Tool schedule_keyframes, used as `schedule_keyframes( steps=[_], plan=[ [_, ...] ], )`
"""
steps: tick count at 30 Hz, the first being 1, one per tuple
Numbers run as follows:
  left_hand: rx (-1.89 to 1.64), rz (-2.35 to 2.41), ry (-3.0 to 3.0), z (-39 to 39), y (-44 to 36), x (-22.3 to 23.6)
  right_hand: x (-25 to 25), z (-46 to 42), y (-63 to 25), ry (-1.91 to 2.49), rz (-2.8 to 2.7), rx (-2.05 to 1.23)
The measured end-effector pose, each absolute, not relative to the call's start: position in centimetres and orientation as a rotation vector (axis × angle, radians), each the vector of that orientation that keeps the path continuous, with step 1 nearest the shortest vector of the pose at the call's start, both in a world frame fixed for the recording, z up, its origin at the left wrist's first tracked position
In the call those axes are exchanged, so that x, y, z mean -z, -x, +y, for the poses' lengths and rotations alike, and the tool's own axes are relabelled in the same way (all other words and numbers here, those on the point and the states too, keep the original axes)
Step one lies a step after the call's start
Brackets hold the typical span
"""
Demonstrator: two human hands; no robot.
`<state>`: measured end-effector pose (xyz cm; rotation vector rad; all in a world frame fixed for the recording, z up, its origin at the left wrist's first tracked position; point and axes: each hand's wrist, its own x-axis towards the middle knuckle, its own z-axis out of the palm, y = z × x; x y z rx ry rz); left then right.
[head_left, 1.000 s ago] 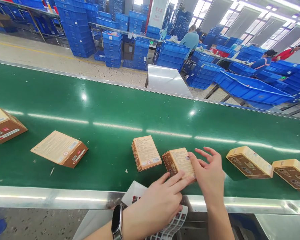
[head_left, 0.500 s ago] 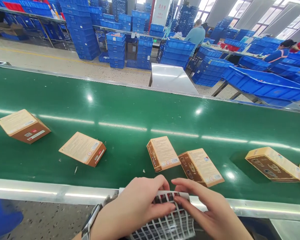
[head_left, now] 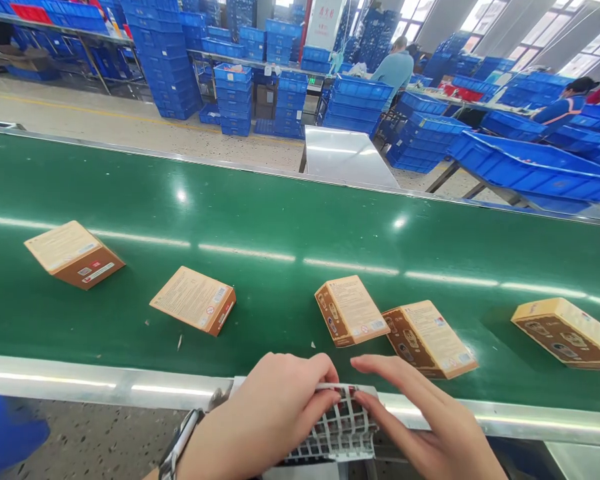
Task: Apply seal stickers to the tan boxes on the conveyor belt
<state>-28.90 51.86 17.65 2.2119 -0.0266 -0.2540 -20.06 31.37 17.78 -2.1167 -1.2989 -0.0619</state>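
My left hand pinches a sheet of small dark stickers divided by a white grid, near its top edge. The sheet bends and hangs down at the conveyor's near rail. Just right of it is my right hand, thumb and forefinger apart, the thumb tip at the sheet's upper right edge. Beyond my hands, a tan and brown carton lies on the green belt, close against a second carton.
More cartons sit on the conveyor belt: one left of centre, another farther left, another at right. Past the far rail stand a metal table, stacked blue crates and two seated people.
The cartons have shifted right along the belt. My right thumb and forefinger have spread apart from their earlier hold near the sheet, and the sheet's lower part has folded up.
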Motion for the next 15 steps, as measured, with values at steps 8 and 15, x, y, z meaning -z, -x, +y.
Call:
schedule_keyframes(
  steps=[8,15],
  plan=[
    [0.260,-0.060,-2.285,51.4,28.8,-17.9,-18.4,32.4,19.9,2.067,-1.486,0.324],
    [0.324,0.086,-2.202,51.3,28.1,-18.2,-17.3,31.1,20.2,2.005,-1.333,0.307]
  ],
)
